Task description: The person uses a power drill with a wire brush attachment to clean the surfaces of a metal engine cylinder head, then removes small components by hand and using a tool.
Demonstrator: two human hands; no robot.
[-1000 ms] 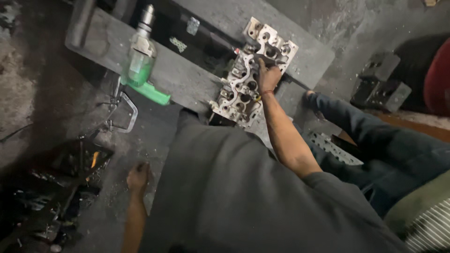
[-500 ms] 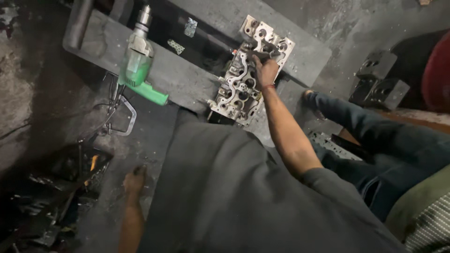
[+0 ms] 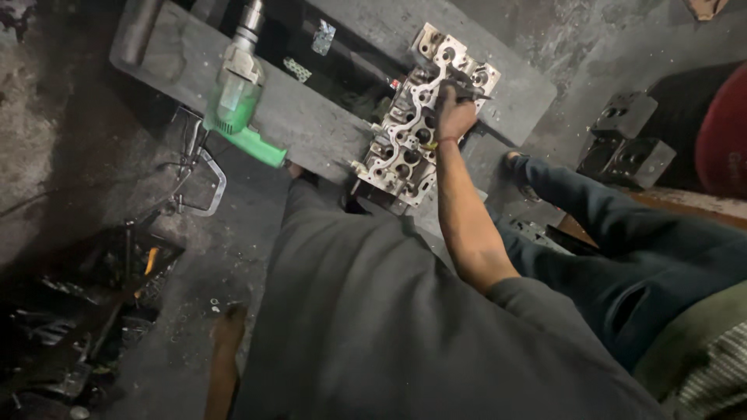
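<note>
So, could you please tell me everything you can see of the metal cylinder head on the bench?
The cylinder head is a long, pale grey cast-metal block, grimy, its upper face full of round ports and bolt holes. It lies flat and aslant across two grey beams of the bench, bridging the dark gap between them, its near end overhanging. The right hand rests on its far half, holding a thin dark tool against it. The green power drill lies apart, to its left.

— How many drills? 
— One green drill (image 3: 237,105), lying on the desk (image 3: 311,117).
— Cylinder heads? 
— One head (image 3: 412,132).
— Metal blocks? 
— Two dark blocks (image 3: 626,140), touching, at the right.
— Hands? 
— Two: right hand (image 3: 454,117), left hand (image 3: 229,327).
</note>
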